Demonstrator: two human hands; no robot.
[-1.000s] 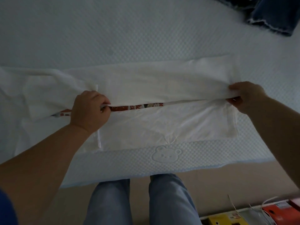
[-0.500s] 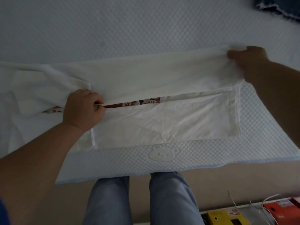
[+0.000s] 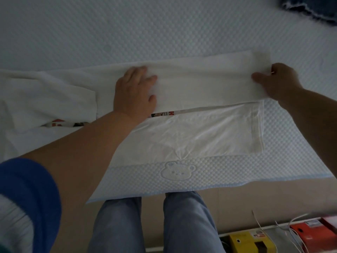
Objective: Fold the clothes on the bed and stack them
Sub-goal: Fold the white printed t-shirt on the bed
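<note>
- While spread lengthwise across near part of bed [image 3: 164, 30]: white shirt [image 3: 200, 84], far long edge folded toward middle, near half lying flat and wrinkled.
- Left hand [image 3: 134, 92]: palm down, fingers straight and spread, pressing flat on folded band left of shirt's middle. Nothing gripped.
- Right hand [image 3: 275, 80]: at right end of same folded band, fingers curled over cloth edge, thumb on top; appears to pinch the fabric, though underside of grip hidden.
- Shirt stretched between the two hands; folded band directly under left palm, its right end inside right fingers.
- Strip of red printed pattern [image 3: 162, 114] exposed just below fold edge, beside left wrist.
- Sleeve [image 3: 47, 99] bunched at left of shirt.
- Dark denim garment [image 3: 313, 10] at far right corner of bed, well apart.
- Bear emblem [image 3: 178, 170] on mattress pad's near border.
</note>
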